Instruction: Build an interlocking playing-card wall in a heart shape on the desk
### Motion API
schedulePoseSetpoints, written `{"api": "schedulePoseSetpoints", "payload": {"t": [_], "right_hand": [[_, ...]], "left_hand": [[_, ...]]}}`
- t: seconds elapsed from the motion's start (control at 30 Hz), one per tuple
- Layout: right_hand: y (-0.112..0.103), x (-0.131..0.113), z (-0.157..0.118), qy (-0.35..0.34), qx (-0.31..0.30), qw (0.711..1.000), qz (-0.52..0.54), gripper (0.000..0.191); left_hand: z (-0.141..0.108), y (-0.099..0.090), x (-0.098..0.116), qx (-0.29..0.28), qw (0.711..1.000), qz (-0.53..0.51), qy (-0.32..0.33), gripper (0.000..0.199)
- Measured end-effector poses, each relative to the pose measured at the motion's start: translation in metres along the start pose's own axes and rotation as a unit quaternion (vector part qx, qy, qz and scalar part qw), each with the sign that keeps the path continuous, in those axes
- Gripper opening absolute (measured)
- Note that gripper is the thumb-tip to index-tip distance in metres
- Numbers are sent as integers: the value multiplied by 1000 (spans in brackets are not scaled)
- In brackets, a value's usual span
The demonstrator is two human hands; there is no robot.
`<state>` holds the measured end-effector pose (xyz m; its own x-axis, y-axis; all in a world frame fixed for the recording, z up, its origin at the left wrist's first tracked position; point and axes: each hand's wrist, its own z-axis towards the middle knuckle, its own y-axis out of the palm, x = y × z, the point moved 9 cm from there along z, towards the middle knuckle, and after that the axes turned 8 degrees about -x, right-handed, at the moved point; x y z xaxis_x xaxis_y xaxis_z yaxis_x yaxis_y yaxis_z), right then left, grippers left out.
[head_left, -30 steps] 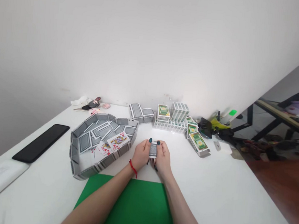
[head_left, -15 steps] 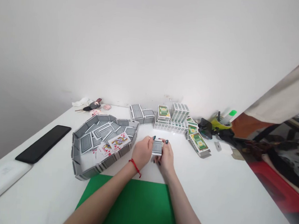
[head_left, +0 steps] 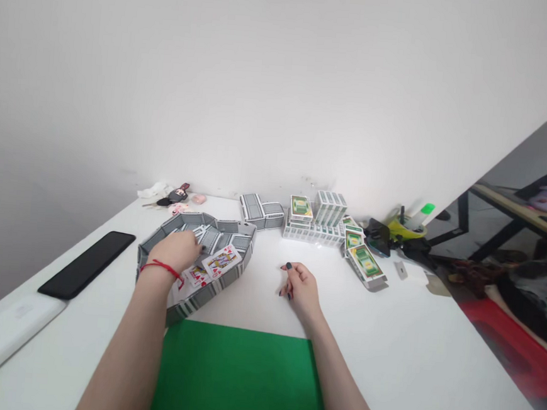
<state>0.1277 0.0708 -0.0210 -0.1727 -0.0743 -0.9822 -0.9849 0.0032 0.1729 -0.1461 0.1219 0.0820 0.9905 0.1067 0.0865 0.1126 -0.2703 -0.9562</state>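
Observation:
My left hand (head_left: 175, 251), a red string bracelet on its wrist, reaches down into a low heart-shaped box (head_left: 222, 283) whose walls are built of grey-patterned card backs. Its fingers look closed, and what they hold is hidden under the hand. Loose playing cards lie in the box, some with grey backs up, among them a face-up queen (head_left: 222, 261) and a face-up jack (head_left: 196, 276) to the right of the hand. My right hand (head_left: 302, 289) rests over the white table with fingers curled together and nothing visible in them.
Behind the hands stand folded grey card pieces (head_left: 261, 210), a row of card boxes (head_left: 313, 233) and opened green card boxes (head_left: 366, 263). A green sheet (head_left: 241, 379) lies in front. At the left are a black phone-like slab (head_left: 86, 265) and a white case (head_left: 7, 336); a pen cup (head_left: 406, 229) is right.
My left hand has moved left from the middle into the heart-shaped box. The grey-backed card held between both hands is no longer visible there. My right hand stays nearly in place, fingers curled.

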Motion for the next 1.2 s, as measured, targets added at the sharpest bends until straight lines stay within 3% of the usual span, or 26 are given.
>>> {"api": "schedulePoseSetpoints", "payload": {"t": [0.07,0.17,0.23,0.37,0.57,0.67,0.9,1.07,1.13,1.2], "right_hand": [[0,0,1,0,-3,1000,-8,35],[1,0,1,-3,-8,1000,-20,36],[2,-1,0,-6,-12,1000,-25,36],[3,-2,0,-7,-16,999,-28,34],[1,1,1,-6,-15,999,-38,34],[1,1,1,-6,-14,999,-44,35],[4,0,0,-9,-20,999,-47,34],[3,2,0,-7,-19,999,-39,32],[3,2,0,-8,-19,999,-31,32],[4,1,0,-9,-22,1000,-18,32]], "left_hand": [[7,20,10,-43,998,8,43,27],[11,29,26,6,997,39,60,50],[10,35,35,10,997,49,58,49],[6,45,44,-36,997,51,53,39],[2,39,48,-23,998,38,47,46],[1,37,50,-24,998,28,57,40],[-3,29,49,17,995,88,54,44],[2,32,46,-33,990,100,98,25],[1,22,42,-32,990,84,104,22],[-4,4,38,8,993,68,91,28]]}}
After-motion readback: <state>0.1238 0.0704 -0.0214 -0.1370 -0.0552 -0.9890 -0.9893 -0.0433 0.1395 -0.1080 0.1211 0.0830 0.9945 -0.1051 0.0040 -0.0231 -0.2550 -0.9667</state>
